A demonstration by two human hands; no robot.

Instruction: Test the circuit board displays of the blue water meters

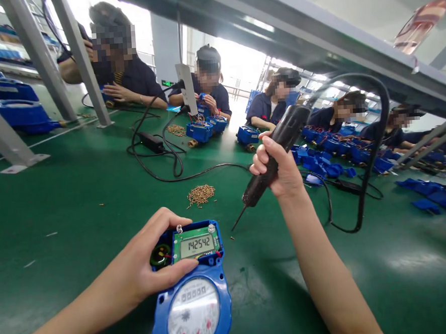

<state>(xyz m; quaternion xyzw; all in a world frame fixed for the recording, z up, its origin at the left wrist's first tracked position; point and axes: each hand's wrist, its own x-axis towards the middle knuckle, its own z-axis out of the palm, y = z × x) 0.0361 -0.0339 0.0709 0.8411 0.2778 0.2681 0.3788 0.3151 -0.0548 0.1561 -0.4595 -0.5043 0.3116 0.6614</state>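
My left hand (153,259) grips a blue water meter (227,308) by its upper box, thumb across the near side and fingers behind it. That box is uncovered, showing a green circuit board (177,240) whose display reads 142542. Below it sits a round dial with red pointers. In my right hand (279,166) is a black electric screwdriver (262,185), tilted, its thin bit pointing down to the left. The bit's tip is close to a single small screw (232,238) on the table; whether they touch I cannot tell. Beyond the meter lies a pile of brass-coloured screws (201,194).
Black cables (208,174) and a power adapter (151,142) lie across the green table (78,211). A power strip (186,88) hangs above it. Several co-workers sit opposite among blue meters (199,130). Grey metal posts (84,59) stand at the left.
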